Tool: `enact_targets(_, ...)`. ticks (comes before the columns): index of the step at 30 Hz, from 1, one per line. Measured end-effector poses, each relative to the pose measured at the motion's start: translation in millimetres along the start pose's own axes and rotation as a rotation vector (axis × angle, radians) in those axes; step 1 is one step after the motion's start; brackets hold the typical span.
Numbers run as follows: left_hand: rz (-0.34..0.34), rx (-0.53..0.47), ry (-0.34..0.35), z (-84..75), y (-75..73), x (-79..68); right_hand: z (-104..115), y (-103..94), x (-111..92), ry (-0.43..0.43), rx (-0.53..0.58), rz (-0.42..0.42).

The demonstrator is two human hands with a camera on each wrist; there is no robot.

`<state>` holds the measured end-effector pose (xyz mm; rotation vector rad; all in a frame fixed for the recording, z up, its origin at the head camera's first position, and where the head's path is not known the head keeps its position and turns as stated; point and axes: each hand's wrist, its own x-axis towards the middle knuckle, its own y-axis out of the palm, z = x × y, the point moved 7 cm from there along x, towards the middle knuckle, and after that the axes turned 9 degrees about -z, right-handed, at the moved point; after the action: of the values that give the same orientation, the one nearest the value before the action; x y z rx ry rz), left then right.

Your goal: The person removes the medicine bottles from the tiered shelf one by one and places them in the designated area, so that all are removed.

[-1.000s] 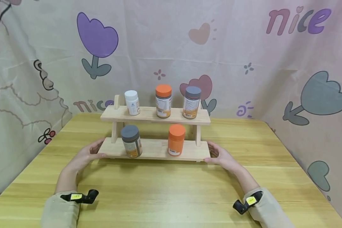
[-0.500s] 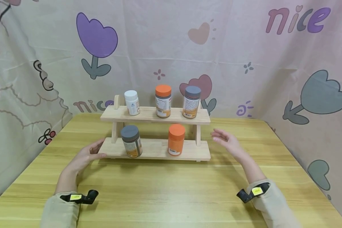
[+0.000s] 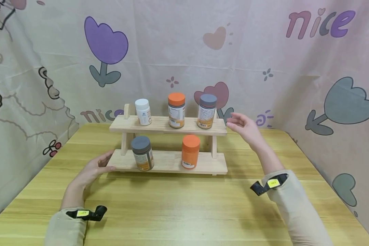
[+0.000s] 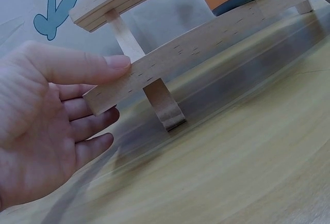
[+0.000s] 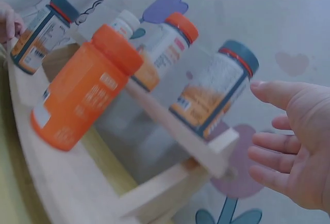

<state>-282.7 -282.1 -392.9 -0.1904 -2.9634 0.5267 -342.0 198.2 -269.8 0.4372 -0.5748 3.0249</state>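
Five containers stand upright on a two-tier wooden stand (image 3: 214, 147), which rests on the counter (image 3: 184, 205). Upper shelf (image 3: 159, 123), left to right: a white bottle (image 3: 144, 112), an orange-lidded jar (image 3: 176, 111) and a grey-lidded jar (image 3: 206, 112). Lower shelf (image 3: 166, 160): a blue-grey-lidded jar (image 3: 142, 153) at left, an all-orange jar (image 3: 190, 152) at right.

Left hand (image 3: 92, 170): thumb laid on the near edge of the lower shelf at its left end, fingers loosely bent around the far side and underneath; a light hold. Right hand (image 3: 245, 129): holds nothing, fingers slightly bent and parted from the thumb, just off the right end of the upper shelf. The head view shows a gap between it and the grey-lidded jar.

Assessment: the step in hand appears to be steadying and handling the stand by its ends. Recommended: brace the left end without lifting, since tilt could topple the jars. The right thumb should clear the grey-lidded jar, the nearest item at risk. Any contact at the upper shelf should be low, on the wood, and slow; the higher tier would likely magnify a jolt.
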Motion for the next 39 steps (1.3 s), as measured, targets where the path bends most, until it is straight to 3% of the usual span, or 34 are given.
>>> enact_targets(11, -0.004, 0.028, -0.014, 1.4, -1.0, 0.4, 34.8, 30.1, 27.6, -0.015, 0.019, 0.013)
enact_targets(22, -0.011, 0.031, -0.015, 2.7, 0.8, 1.0, 30.3, 54.5, 34.1, -0.012, 0.055, -0.054)
enact_targets(39, -0.022, 0.018, -0.009, 3.3, -1.9, -0.9, 26.1, 59.5, 40.2, -0.051, -0.016, -0.08)
